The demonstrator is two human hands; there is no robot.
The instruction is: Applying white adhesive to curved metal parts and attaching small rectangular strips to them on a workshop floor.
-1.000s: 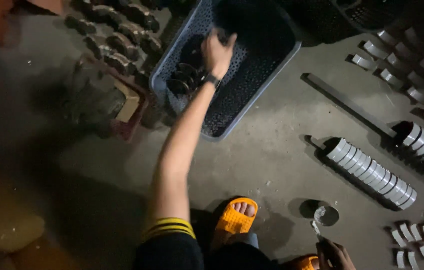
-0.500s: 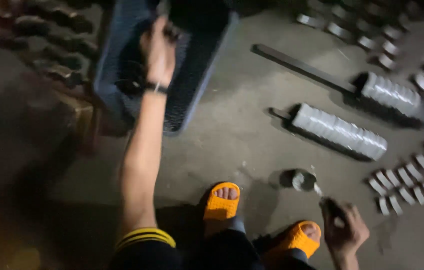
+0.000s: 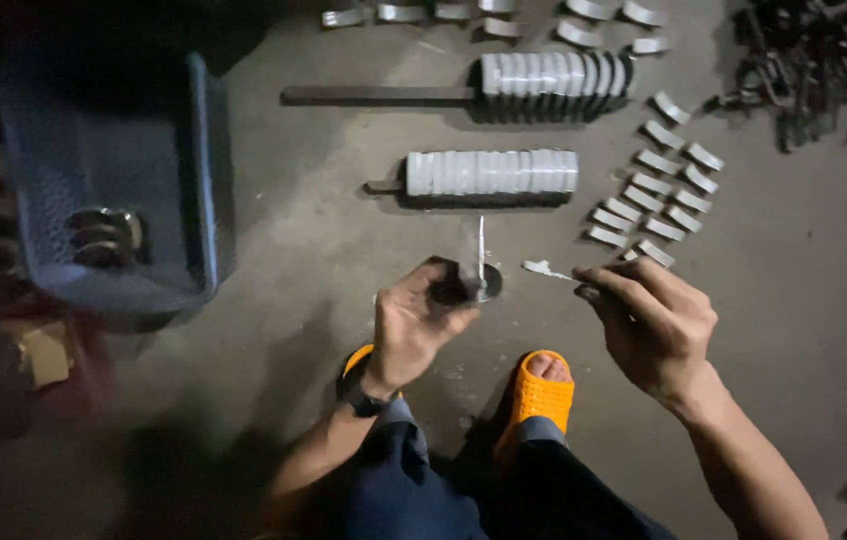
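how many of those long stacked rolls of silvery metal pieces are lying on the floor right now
2. One stacked roll lies just beyond the left hand; the other lies farther off, by a dark flat bar. More may sit outside the frame.

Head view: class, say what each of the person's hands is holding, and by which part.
The left hand grips a curved metal piece by its lower end. The right hand pinches a thin stick with a white-coated tip by its near end.
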